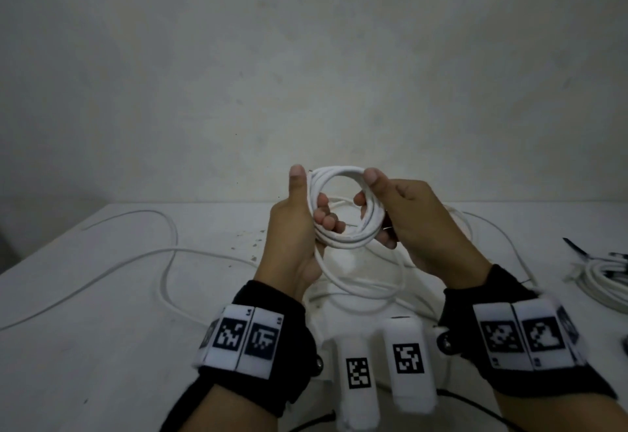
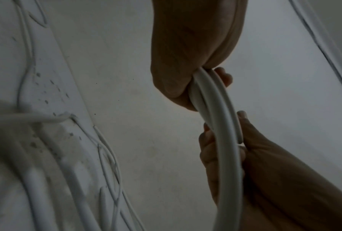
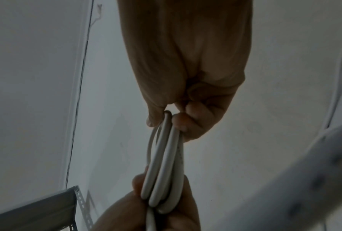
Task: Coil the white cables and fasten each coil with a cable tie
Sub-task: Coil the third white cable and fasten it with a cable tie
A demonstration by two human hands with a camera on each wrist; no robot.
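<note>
I hold a white cable coil (image 1: 339, 243) of several loops upright above the table (image 1: 102, 329). My left hand (image 1: 311, 200) grips its left side, thumb up along the outside and fingers curled through the ring. My right hand (image 1: 368, 190) pinches the upper right of the coil between thumb and forefinger. A loose tail (image 1: 356, 290) hangs from the coil to the table. In the left wrist view the left hand (image 2: 193, 87) clamps the strands (image 2: 225, 140). In the right wrist view the right hand (image 3: 166, 120) pinches the loops (image 3: 166, 164).
More loose white cable (image 1: 170, 261) snakes over the left of the table. At the right edge lie another white coil (image 1: 601, 282) and thin dark strips (image 1: 576, 247), seemingly cable ties. A bare wall stands close behind. A perforated metal bracket (image 3: 79, 201) shows in the right wrist view.
</note>
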